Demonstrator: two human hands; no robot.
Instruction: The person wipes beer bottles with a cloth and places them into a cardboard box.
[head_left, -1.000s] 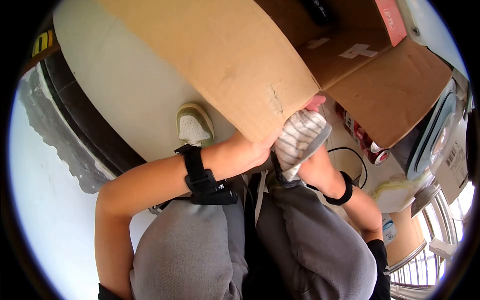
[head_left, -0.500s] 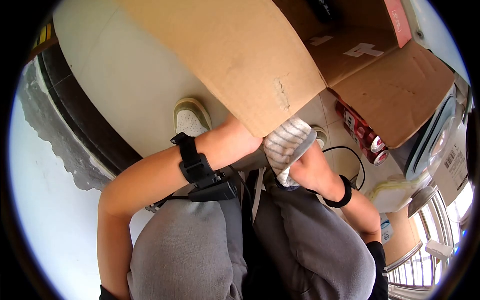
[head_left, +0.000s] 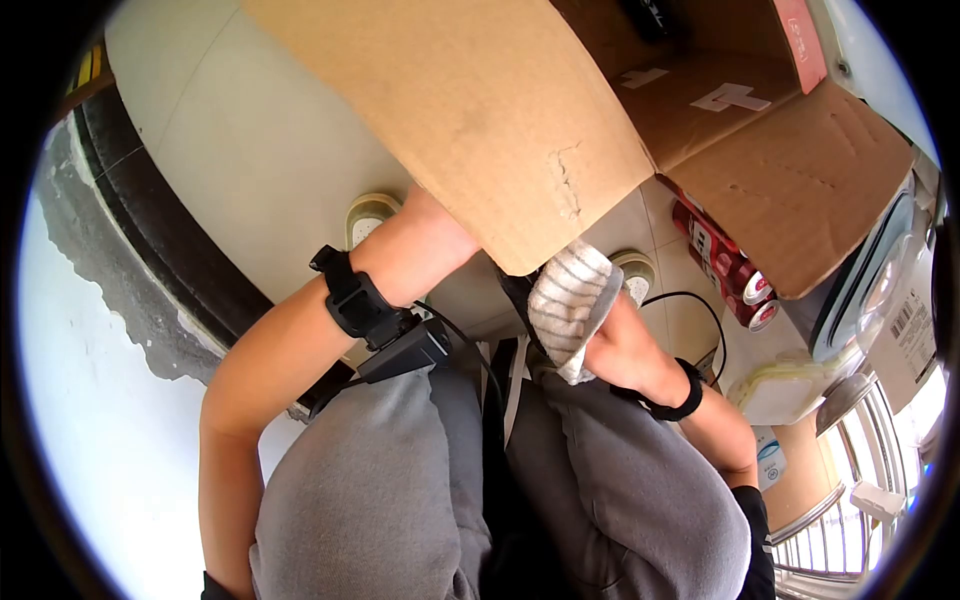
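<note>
A white cloth with grey stripes (head_left: 568,305) is bunched in my right hand (head_left: 612,350), which is closed on it. The cloth covers those fingers, and its upper edge meets the lower corner of a cardboard flap (head_left: 500,130). Some dark thing (head_left: 518,292) shows just left of the cloth; I cannot make out what it is. My left hand (head_left: 445,228) reaches behind the flap, which hides its fingers and whatever they touch. Both wrists wear black bands, the left one with a black device (head_left: 405,350) attached.
The flap belongs to an open cardboard box (head_left: 730,130). Red drink cans (head_left: 725,262) in a pack stand under its right flap. Further right are clear plastic containers (head_left: 785,390) and a metal rack (head_left: 850,520). A black cable (head_left: 700,297) loops on the tiled floor. My shoes are partly visible below the flap.
My left hand and forearm have moved left and slightly up, away from the cloth. The cloth and right hand have shifted slightly, and the dark thing beside the cloth shows more.
</note>
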